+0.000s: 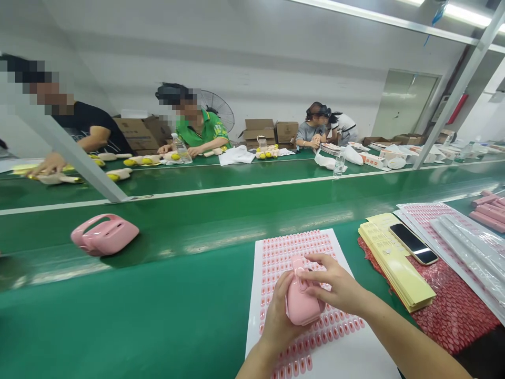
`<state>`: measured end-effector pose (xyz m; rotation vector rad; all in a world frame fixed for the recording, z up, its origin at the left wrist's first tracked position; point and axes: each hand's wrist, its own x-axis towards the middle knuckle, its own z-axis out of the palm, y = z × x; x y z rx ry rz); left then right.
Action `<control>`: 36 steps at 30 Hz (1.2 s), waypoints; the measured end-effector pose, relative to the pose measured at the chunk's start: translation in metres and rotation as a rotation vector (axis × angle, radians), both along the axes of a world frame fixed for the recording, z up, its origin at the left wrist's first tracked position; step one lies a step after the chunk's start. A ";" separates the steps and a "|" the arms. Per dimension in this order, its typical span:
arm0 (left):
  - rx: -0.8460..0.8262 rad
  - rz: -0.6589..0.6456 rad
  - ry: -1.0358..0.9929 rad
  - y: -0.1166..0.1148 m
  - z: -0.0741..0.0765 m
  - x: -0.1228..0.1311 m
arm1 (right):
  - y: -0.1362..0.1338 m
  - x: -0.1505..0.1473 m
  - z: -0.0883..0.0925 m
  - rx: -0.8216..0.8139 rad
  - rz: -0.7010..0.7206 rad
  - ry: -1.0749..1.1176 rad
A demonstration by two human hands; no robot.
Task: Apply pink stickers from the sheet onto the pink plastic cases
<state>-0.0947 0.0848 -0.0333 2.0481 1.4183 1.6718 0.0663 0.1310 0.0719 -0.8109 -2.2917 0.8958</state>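
A glossy pink device (303,305) is held above a white sheet (258,295) covered with rows of small pink-and-red oval stickers. My left hand (278,316) wraps round its left side and underside. My right hand (331,281) rests on its upper right part, fingers bent and somewhat apart, the fingertips touching its top near a small oval mark. Another pink device with a loop handle (106,236) lies on the green conveyor at the left.
Yellow sheets (394,263), a phone (413,243) and red bubble wrap (453,300) lie at the right, beside more sticker sheets. Across the conveyor (236,202), several people work among bottles, boxes and yellow-and-cream items. A slanted metal post (74,152) stands at left.
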 end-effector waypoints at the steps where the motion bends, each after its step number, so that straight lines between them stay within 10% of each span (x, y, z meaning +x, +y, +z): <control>1: 0.008 0.000 0.011 0.000 0.002 -0.001 | -0.001 -0.002 -0.001 -0.038 -0.006 0.007; 12: 0.062 -0.072 0.055 -0.008 0.015 -0.003 | 0.004 -0.030 -0.009 -0.473 -0.034 0.349; 23: -0.436 -0.498 -0.704 -0.017 0.023 0.005 | 0.050 -0.007 -0.025 -0.704 0.014 0.121; 27: -0.473 -0.059 -0.370 -0.007 0.008 0.008 | 0.085 -0.001 0.003 -0.398 -0.304 0.020; 31: -0.495 -0.093 0.147 0.001 -0.011 0.009 | 0.142 -0.013 0.023 -0.066 -0.658 -0.129; 36: -0.486 -0.059 0.493 0.005 -0.010 0.011 | 0.204 -0.036 0.015 -0.052 -0.826 -0.202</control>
